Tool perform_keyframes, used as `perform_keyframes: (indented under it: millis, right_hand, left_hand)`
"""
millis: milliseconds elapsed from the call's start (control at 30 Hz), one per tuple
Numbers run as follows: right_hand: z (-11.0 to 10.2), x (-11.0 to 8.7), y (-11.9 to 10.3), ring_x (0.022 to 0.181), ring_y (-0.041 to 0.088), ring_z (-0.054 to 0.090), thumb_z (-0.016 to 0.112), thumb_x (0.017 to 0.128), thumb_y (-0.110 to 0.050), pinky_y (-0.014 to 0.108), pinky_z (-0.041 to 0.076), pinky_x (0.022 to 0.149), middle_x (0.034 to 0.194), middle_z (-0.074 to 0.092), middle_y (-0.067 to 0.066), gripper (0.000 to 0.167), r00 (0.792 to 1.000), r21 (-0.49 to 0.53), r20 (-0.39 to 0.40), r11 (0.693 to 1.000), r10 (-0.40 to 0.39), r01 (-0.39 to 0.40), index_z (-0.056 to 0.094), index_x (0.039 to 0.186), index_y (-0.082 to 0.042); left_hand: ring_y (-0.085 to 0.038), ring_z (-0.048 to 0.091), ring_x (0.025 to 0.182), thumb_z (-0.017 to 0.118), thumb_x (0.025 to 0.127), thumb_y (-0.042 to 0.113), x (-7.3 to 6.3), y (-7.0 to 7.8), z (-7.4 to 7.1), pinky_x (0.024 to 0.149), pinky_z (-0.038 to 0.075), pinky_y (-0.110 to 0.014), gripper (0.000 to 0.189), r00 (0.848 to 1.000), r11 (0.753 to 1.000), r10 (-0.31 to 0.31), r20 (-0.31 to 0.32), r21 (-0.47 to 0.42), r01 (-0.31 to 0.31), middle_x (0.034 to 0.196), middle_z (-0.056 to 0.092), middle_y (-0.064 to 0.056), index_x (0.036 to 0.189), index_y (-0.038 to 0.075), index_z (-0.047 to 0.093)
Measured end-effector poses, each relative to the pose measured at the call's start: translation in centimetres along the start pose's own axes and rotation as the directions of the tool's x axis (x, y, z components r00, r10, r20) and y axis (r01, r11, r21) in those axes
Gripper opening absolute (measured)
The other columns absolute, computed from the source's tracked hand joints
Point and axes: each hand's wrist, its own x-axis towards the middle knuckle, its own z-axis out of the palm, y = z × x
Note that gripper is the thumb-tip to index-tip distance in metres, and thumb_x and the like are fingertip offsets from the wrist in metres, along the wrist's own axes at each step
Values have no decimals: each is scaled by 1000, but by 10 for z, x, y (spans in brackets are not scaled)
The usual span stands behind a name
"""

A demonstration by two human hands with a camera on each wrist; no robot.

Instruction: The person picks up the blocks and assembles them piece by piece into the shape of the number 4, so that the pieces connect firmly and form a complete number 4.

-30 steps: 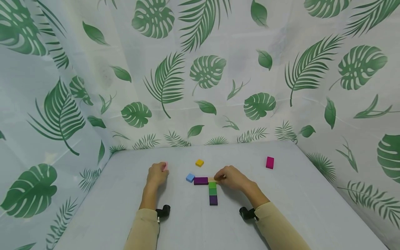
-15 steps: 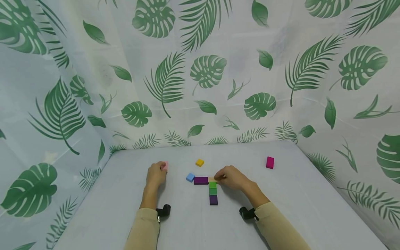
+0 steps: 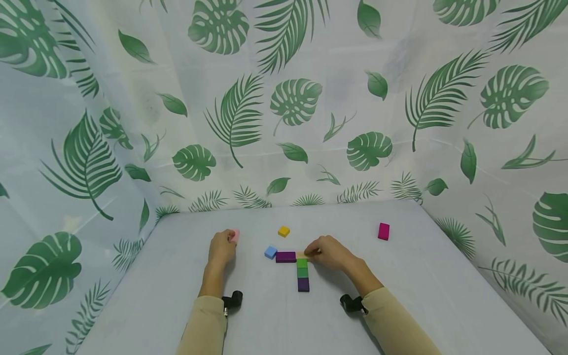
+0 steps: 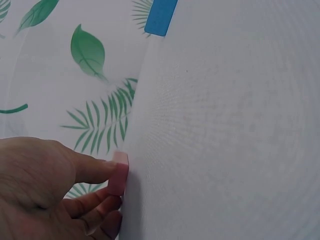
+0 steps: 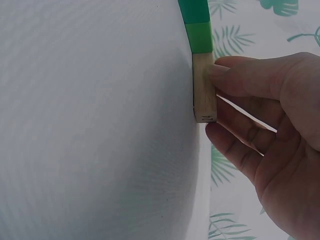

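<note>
My left hand [image 3: 222, 246] pinches a pink block [image 4: 118, 175] between thumb and fingers, low at the table surface on the left. A bare wooden block [image 5: 204, 85] lies under the fingers of my right hand [image 3: 330, 252], thumb on one side and fingers on the other. That wooden block lines up with a purple block [image 3: 285, 257] on its left. From it a column runs toward me: a light green block [image 3: 302, 264], a darker green block [image 3: 302, 272] and a dark purple block [image 3: 303, 285]. The right fingers hide part of the wooden block in the head view.
A blue block [image 3: 270, 252] sits by the purple block's left end. Farther back lies a yellow block [image 3: 283, 231], and a magenta block [image 3: 383, 231] is at the far right. Leaf-printed curtains [image 3: 293, 148] surround the white table [image 3: 266, 320].
My left hand has shifted very slightly left, and more of the pink block shows past its fingers. The right hand and the joined blocks have stayed in place.
</note>
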Motion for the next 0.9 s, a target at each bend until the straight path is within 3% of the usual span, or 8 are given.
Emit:
perform_keyframes:
  millis: [400,600,900]
  right_hand:
    - [1,1,1,107,26,72,71,92,4,46,58,94,106,80,4,20,1000,3,3,1000,6,-6,82,107,-5]
    - [1,2,2,107,26,72,72,92,3,47,57,95,106,80,3,20,1000,0,3,1000,11,-11,82,107,-6]
    - [0,1,1,107,25,72,72,92,3,45,58,93,106,80,4,19,1000,11,7,1000,17,-17,82,107,-5]
  left_hand:
    - [-36,66,113,62,97,5,-1,3,3,97,53,-53,36,998,1000,18,55,-14,-17,124,70,-22,132,2,69]
    - [-31,69,103,70,98,13,-4,5,2,88,55,-49,31,999,1000,16,36,-11,-16,116,74,-17,127,3,72]
    - [-32,69,108,66,97,11,-5,7,2,92,55,-52,29,999,1000,-7,41,-15,7,120,73,-17,125,4,74]
